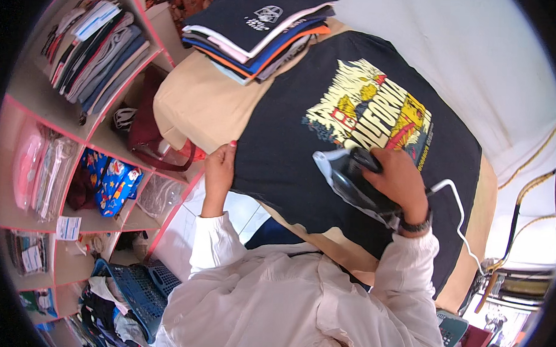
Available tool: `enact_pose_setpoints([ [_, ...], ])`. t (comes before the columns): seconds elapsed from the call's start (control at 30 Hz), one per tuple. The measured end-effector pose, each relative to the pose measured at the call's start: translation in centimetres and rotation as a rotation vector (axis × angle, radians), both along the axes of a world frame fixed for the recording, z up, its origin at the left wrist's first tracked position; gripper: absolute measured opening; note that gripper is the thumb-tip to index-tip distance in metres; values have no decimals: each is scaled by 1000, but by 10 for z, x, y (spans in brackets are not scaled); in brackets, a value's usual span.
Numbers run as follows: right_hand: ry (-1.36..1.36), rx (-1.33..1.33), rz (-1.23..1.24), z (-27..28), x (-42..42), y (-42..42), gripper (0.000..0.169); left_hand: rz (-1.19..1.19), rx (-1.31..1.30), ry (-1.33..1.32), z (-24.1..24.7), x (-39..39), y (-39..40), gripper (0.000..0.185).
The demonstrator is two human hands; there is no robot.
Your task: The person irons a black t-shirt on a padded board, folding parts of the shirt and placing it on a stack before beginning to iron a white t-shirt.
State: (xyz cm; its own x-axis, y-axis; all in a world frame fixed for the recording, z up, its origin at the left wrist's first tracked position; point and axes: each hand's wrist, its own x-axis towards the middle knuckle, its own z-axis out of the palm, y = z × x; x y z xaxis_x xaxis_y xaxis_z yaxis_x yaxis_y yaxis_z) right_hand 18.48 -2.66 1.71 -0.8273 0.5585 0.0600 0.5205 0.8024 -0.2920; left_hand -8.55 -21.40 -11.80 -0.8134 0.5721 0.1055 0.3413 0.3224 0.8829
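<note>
A black T-shirt (288,132) with a large yellow and red front print lies spread over a tan cloth-covered ironing surface (202,97). My right hand (395,175) grips the handle of a black clothes iron (351,185), whose pale tip points left over the shirt just below the print. From the iron's rear a white power cord (460,216) runs down to the right. At the shirt's left edge, my left hand (221,167) pinches the hem between thumb and fingers.
A stack of folded T-shirts (260,35) sits at the far end of the surface. Shelves (88,139) on the left hold folded clothes (98,61), bagged items and a maroon bag (155,123). Below them stands a blue plastic basket (140,297) with clothes. Cables (518,205) hang at right.
</note>
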Motion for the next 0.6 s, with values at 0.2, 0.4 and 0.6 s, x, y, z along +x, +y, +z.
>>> enact_pose_setpoints([
  [0.2,113,25,181,-8,-127,-10,25,-28,53,-90,-8,-1,1,41],
  [0.4,62,-30,240,-7,-171,-21,26,-32,158,-139,7,7,-1,45],
  [0.6,59,-58,121,-6,-89,-10,25,-19,55,-59,2,1,-4,40],
])
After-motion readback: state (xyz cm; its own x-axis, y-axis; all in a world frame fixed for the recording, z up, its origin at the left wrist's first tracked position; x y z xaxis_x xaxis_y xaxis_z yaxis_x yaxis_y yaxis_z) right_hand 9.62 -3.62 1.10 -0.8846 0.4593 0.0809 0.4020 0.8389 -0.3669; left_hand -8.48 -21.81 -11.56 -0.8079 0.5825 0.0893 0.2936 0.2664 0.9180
